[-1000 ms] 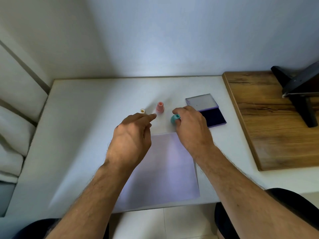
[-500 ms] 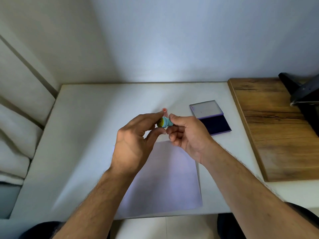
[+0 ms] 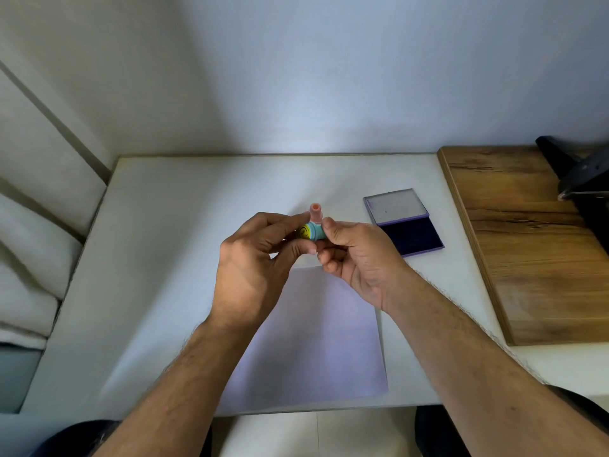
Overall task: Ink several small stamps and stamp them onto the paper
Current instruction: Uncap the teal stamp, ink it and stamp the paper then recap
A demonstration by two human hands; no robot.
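Nearest the viewer, the white table (image 3: 158,258) ends at its front edge, over which a sheet of paper (image 3: 316,341) reaches almost to the lip. Bare table surface is seen to the left of the paper and beyond the hands up to the wall. Above the paper's far edge, a teal stamp (image 3: 314,231) is held on its side, off the table, between both hands. It is pinched by the right hand (image 3: 359,258) with thumb and fingers, while the left hand (image 3: 250,268) is closed on its yellow end. Just behind, a pink stamp (image 3: 315,213) stands upright. To the right, an open ink pad (image 3: 403,222) lies near a wooden board (image 3: 527,245).
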